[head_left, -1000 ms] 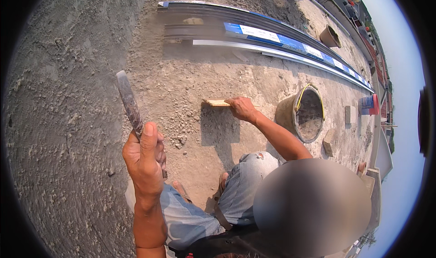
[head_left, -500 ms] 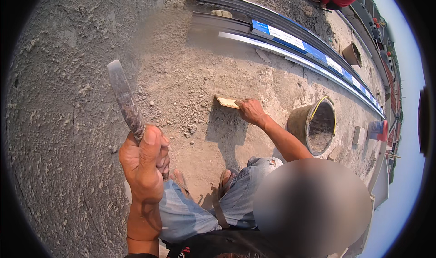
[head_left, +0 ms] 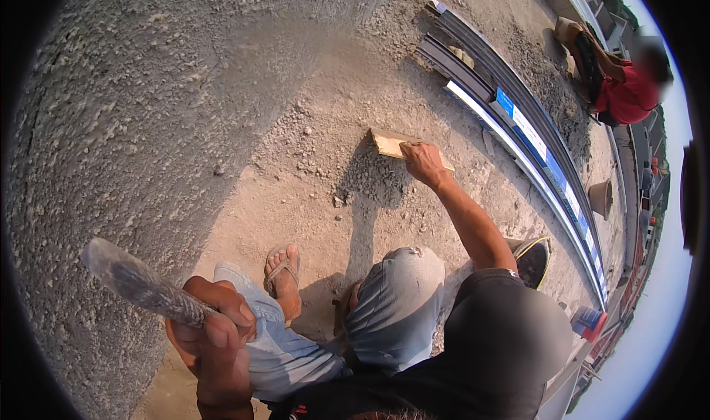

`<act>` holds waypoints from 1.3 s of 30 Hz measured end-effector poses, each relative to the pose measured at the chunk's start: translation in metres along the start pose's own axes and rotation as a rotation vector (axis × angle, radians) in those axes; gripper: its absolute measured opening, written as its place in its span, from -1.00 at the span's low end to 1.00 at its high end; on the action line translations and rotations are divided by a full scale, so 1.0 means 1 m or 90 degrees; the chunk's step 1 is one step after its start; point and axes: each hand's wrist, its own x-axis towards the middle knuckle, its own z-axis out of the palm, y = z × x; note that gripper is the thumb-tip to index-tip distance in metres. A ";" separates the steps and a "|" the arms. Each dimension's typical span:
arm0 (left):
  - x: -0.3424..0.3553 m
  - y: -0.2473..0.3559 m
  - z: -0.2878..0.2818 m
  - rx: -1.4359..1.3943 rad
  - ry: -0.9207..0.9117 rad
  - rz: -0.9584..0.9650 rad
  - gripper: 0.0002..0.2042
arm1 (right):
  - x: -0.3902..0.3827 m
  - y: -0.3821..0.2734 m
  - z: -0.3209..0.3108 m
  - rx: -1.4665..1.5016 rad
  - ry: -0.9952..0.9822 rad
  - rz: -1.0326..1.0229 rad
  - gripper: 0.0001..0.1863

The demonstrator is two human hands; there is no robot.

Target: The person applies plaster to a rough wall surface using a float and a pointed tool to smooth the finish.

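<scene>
My left hand (head_left: 214, 324) is closed around a flat, round-ended tool (head_left: 144, 281), grey and smeared with what looks like mortar. Its end points up and left, in front of a rough grey plastered wall (head_left: 140, 131). Out ahead, my right hand (head_left: 425, 162) grips a short wooden board (head_left: 390, 143), tilted low over the dusty ground. Loose grey rubble (head_left: 373, 179) lies under and beside the board's near side. Whether the board's lower edge touches the ground is hard to see.
Long dark metal channels (head_left: 510, 65) and a bright metal strip (head_left: 510, 150) lie to the right. A bucket with a yellow rim (head_left: 534, 263) stands by my right arm, a red-and-blue pail (head_left: 589, 323) beyond. Another person in red (head_left: 629, 94) crouches at the far right.
The view has turned, bringing the crouching person further into sight. My left hand is lower, its tool now leaning left. My right hand still holds the board.
</scene>
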 end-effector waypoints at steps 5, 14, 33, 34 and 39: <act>-0.033 0.006 -0.033 0.022 0.165 0.008 -0.57 | 0.010 -0.050 -0.034 0.102 0.018 -0.068 -0.75; -0.097 0.004 -0.067 -0.004 0.221 0.055 -0.64 | 0.129 -0.139 0.003 -0.076 -0.124 -0.271 -0.79; -0.126 -0.003 -0.088 -0.031 0.362 -0.016 -0.73 | -0.007 -0.091 0.028 -0.084 -0.157 -0.369 -0.69; -0.126 -0.006 -0.092 -0.025 0.385 -0.026 -0.72 | -0.009 -0.096 0.015 -0.053 -0.190 -0.351 -0.68; -0.107 -0.005 -0.086 -0.031 0.435 -0.100 -0.70 | 0.035 -0.120 -0.027 -0.033 -0.029 -0.272 -0.68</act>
